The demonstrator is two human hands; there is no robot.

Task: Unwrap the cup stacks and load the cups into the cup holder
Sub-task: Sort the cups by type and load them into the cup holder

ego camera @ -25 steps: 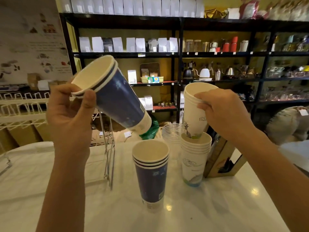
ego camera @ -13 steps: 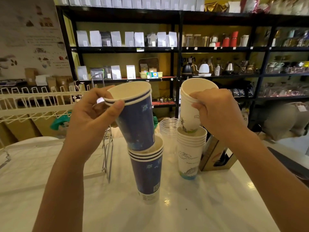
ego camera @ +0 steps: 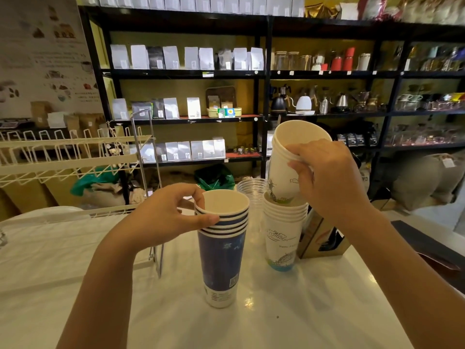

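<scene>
Left hand [ego camera: 171, 217] is pinching the rims of the blue cup stack [ego camera: 221, 250] standing on the worktop [ego camera: 314, 311]. Right hand [ego camera: 327, 182] is gripping tilted white cups [ego camera: 284, 172] partly nested in the white stack [ego camera: 283, 235].

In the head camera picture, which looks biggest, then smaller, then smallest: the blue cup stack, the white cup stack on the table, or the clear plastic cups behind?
1. blue cup stack, though it stands nearest
2. white cup stack
3. clear plastic cups, partly hidden
</scene>
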